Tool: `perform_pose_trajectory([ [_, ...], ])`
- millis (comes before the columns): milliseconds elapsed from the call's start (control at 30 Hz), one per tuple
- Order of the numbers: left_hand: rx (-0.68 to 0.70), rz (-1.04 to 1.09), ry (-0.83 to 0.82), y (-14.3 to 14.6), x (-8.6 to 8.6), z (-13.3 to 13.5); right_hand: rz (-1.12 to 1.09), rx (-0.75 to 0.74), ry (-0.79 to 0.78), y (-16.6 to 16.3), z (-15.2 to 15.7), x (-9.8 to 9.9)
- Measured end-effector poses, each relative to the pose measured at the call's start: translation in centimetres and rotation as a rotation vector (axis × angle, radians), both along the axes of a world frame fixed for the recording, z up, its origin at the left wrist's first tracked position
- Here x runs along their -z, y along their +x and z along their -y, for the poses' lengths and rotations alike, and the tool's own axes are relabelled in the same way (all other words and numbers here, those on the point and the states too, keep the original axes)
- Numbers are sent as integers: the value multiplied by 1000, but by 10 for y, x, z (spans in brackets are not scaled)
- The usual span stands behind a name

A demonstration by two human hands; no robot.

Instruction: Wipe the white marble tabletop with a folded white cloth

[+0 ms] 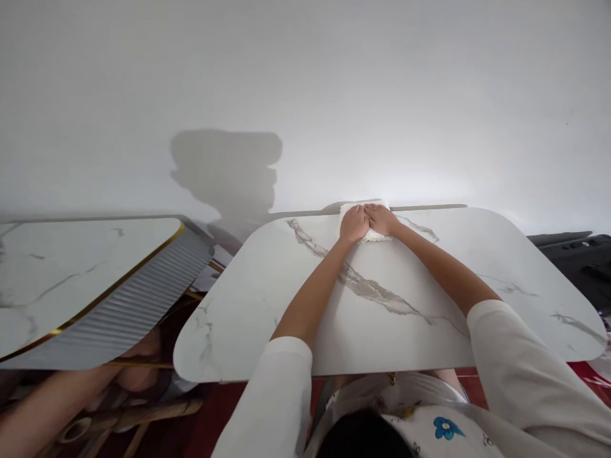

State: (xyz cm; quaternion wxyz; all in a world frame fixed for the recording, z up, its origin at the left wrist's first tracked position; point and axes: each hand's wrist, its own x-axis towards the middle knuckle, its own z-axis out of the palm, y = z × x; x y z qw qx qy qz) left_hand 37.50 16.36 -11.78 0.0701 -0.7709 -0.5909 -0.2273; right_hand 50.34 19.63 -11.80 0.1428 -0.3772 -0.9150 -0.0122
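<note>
Left hand (354,224) and right hand (382,219) press side by side on the cloth (379,236), grip unclear. Looks soft and light, pinch any edge.

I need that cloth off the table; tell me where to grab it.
Probably pinch the white cloth at its near right corner, from the near side: it lies flat by the far edge of the table, with left hand and right hand covering its middle.
</note>
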Motion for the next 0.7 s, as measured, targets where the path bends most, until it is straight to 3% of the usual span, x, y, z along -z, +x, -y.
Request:
perform_pose_trajectory([
  [167, 90, 23, 16, 15, 3, 13, 5, 88, 20, 19, 27, 0],
  [333, 172, -1, -21, 17, 7, 42, 23, 135, 10, 28, 72, -2],
  [700, 169, -17, -33, 5, 4, 162, 13, 69, 54, 22, 190, -6],
])
